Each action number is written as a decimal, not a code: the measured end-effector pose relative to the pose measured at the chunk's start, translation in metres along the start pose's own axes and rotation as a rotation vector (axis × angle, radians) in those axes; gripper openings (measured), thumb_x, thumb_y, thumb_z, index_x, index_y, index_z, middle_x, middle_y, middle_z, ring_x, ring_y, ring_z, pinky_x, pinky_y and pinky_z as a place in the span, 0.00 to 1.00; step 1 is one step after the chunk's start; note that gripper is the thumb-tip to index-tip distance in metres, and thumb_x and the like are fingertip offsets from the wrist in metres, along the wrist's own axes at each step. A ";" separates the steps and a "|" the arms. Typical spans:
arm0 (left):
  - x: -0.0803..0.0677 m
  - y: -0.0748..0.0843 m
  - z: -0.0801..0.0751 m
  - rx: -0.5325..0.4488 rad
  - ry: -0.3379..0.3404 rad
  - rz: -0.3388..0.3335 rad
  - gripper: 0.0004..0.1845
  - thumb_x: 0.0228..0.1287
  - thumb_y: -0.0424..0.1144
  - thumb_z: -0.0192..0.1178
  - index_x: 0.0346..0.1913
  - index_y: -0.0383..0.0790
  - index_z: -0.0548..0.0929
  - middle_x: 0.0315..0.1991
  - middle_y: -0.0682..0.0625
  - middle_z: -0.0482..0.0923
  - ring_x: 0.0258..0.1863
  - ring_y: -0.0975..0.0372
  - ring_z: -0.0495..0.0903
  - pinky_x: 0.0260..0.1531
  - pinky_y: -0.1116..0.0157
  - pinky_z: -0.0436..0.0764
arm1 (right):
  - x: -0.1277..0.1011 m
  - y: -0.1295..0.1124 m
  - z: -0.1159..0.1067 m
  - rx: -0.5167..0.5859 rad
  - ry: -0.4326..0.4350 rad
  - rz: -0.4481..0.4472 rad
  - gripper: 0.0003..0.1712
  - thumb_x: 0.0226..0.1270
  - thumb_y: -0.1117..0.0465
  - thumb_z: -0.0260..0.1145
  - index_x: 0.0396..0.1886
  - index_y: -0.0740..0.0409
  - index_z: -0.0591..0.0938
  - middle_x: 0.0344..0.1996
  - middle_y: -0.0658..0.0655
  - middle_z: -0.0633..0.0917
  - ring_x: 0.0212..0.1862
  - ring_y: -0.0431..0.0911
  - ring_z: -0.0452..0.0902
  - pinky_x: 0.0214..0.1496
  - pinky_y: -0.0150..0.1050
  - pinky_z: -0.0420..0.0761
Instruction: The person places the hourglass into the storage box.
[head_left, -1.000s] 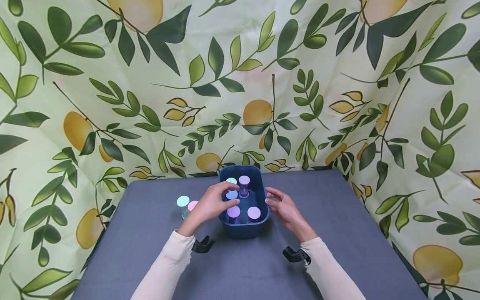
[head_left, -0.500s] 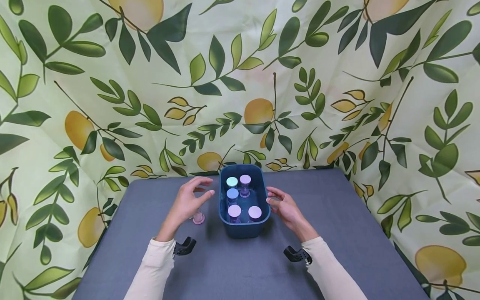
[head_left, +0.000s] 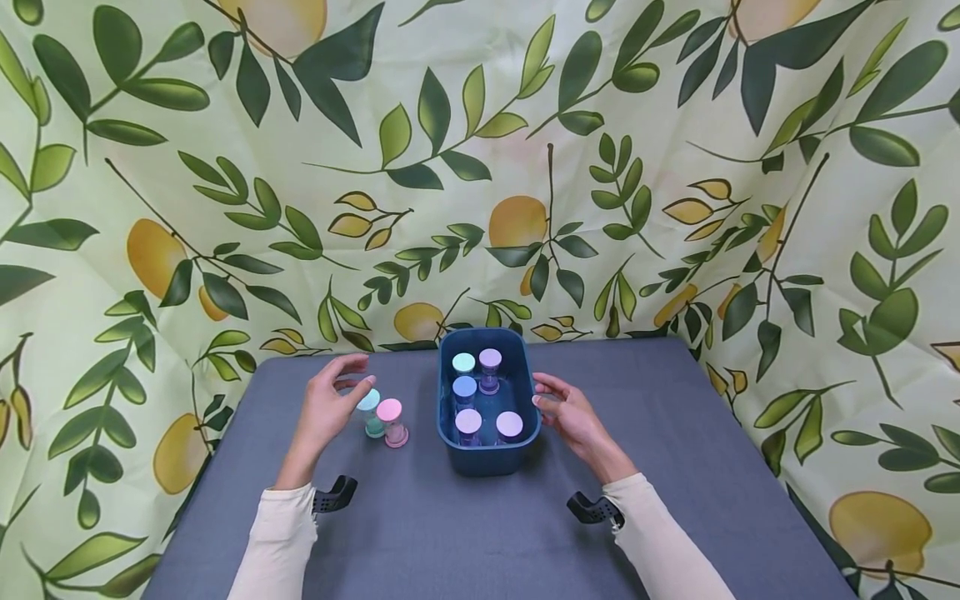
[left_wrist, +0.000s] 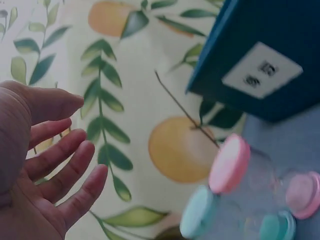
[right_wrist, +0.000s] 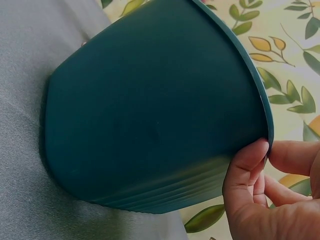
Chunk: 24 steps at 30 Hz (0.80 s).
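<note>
Sand timers: five stand in blue bin (head_left: 488,454) at table centre; mint one (head_left: 370,412) and pink one (head_left: 392,421) remain outside, left of it. Left hand (head_left: 327,405) has withdrawn from bin, fingers spread, empty, beside mint timer. Right hand (head_left: 567,412) still pinches bin rim.

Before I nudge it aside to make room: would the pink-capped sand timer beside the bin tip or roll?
The pink-capped sand timer stands upright on a narrow round base, so a push near its top would probably tip it. Its round caps suggest it would roll once down. Its clear middle looks fragile, and the teal-capped sand timer close beside it might topple too.
</note>
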<state>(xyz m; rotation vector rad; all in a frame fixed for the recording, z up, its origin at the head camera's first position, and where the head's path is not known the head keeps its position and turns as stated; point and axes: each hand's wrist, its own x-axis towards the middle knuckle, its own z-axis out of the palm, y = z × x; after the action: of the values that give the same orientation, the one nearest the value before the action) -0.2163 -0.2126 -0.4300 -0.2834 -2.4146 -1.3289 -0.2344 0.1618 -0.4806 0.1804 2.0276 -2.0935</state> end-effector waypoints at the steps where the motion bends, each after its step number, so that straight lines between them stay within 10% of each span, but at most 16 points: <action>1: -0.001 -0.004 -0.002 0.008 0.000 -0.017 0.19 0.63 0.36 0.66 0.56 0.37 0.79 0.53 0.41 0.81 0.52 0.50 0.81 0.50 0.59 0.82 | 0.000 0.000 0.000 0.002 0.002 0.001 0.26 0.71 0.67 0.58 0.68 0.52 0.72 0.54 0.58 0.73 0.46 0.46 0.74 0.44 0.37 0.78; 24: -0.014 -0.085 0.004 -0.041 -0.203 -0.260 0.34 0.60 0.28 0.64 0.70 0.28 0.65 0.68 0.29 0.66 0.66 0.38 0.68 0.62 0.44 0.73 | 0.000 0.000 0.000 0.005 0.004 0.016 0.26 0.72 0.67 0.58 0.68 0.51 0.72 0.53 0.57 0.74 0.46 0.47 0.73 0.44 0.37 0.77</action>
<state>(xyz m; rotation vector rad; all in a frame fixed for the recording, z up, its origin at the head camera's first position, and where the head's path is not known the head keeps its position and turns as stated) -0.2335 -0.2543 -0.5030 -0.1222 -2.6681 -1.5277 -0.2350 0.1621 -0.4806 0.2010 2.0164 -2.0912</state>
